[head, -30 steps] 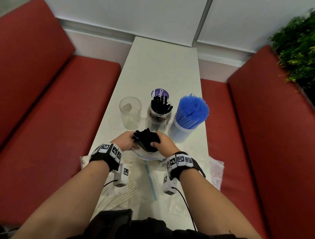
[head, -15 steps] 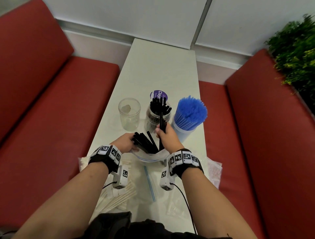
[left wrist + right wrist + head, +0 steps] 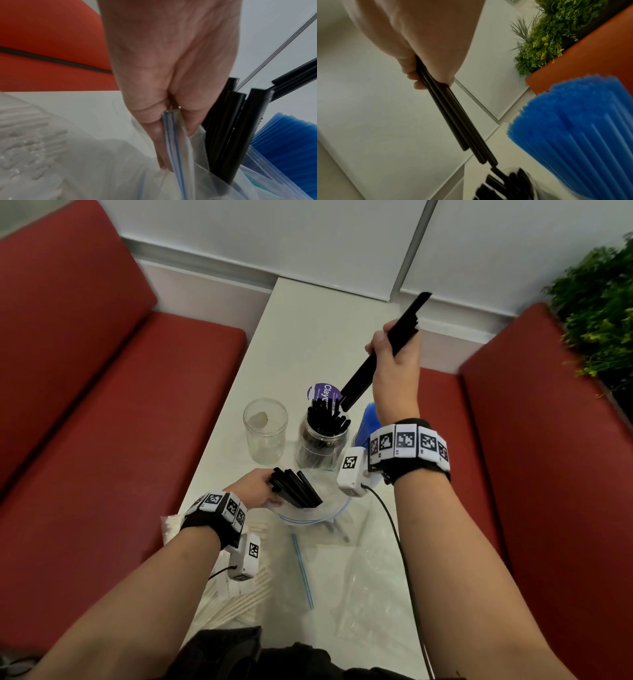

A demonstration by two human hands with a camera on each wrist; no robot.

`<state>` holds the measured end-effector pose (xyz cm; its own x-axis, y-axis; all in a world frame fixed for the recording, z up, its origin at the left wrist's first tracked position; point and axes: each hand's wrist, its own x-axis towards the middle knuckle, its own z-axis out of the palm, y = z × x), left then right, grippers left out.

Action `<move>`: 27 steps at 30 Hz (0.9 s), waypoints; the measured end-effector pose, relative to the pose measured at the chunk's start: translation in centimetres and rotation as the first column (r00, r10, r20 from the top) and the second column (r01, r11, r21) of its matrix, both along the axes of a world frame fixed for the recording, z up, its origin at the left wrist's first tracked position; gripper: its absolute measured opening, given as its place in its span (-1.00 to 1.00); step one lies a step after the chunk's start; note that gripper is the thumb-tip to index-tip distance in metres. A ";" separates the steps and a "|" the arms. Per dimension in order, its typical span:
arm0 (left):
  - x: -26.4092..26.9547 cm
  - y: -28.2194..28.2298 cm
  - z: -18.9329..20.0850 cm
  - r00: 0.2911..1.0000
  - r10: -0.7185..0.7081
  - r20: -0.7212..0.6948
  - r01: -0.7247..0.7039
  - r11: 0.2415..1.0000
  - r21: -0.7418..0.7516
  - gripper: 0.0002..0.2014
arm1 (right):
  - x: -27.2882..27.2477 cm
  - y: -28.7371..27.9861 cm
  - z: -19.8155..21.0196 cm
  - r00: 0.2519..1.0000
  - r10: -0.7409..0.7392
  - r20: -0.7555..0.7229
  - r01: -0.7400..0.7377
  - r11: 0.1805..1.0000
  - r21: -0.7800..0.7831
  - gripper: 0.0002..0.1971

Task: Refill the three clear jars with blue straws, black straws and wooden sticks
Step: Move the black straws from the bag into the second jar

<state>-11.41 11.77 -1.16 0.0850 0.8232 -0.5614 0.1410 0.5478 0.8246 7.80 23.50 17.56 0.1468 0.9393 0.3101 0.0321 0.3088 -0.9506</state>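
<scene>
- Overhead, the right hand (image 3: 394, 361) clenches a slanted bundle of black straws (image 3: 373, 364), lower ends above the middle jar (image 3: 322, 445).
- Only the left wrist view shows the left hand (image 3: 171, 81) pinching the zip bag (image 3: 173, 155) rim, straws inside.

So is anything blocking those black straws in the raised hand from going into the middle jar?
Nothing separate does. The right hand holds the bundle of black straws tilted, its lower end just above the middle jar. The jar's mouth is open but already crowded with black straws, so they must slip in among those.
</scene>
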 end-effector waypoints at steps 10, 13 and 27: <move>-0.3 0.3 0.0 0.998 0.029 0.048 -0.028 0.999 -0.023 -0.62 | -1.7 1.4 -4.2 1.000 -0.013 0.018 0.014 0.998 -0.055 -0.85; -0.5 0.4 -0.1 0.999 0.022 0.044 -0.022 1.000 -0.013 -0.63 | -1.6 1.6 -4.6 1.000 0.002 0.008 -0.002 0.997 -0.076 -0.86; -0.9 1.1 -1.3 0.999 -0.002 0.054 0.002 1.000 0.001 -0.69 | -1.5 1.4 -6.4 0.991 -0.092 -0.098 0.076 0.984 -0.159 -0.85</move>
<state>-12.33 12.90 -2.49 0.1168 0.8236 -0.5551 0.0967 0.5468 0.8317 6.28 24.86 11.13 0.2511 0.9577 0.1408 -0.0502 0.1581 -0.9861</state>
